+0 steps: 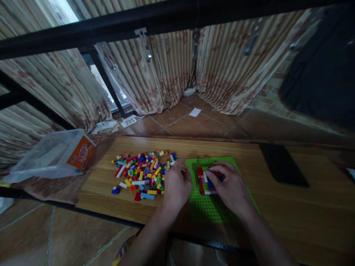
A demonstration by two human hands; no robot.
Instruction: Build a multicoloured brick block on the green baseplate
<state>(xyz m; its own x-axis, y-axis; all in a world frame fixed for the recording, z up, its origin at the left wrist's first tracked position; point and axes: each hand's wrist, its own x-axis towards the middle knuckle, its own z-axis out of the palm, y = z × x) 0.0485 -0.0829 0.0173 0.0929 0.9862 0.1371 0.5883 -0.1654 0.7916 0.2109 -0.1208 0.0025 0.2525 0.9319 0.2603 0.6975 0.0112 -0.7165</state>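
While your right hand (230,186) is pressing down on the small brick build (205,181) near the middle of the green baseplate (210,207), fingers curled together over it, your left hand (176,184) is resting at the baseplate's left edge. Whether that hand is gripping anything, you cannot tell; the loose brick pile (142,173) is lying just left of the baseplate.
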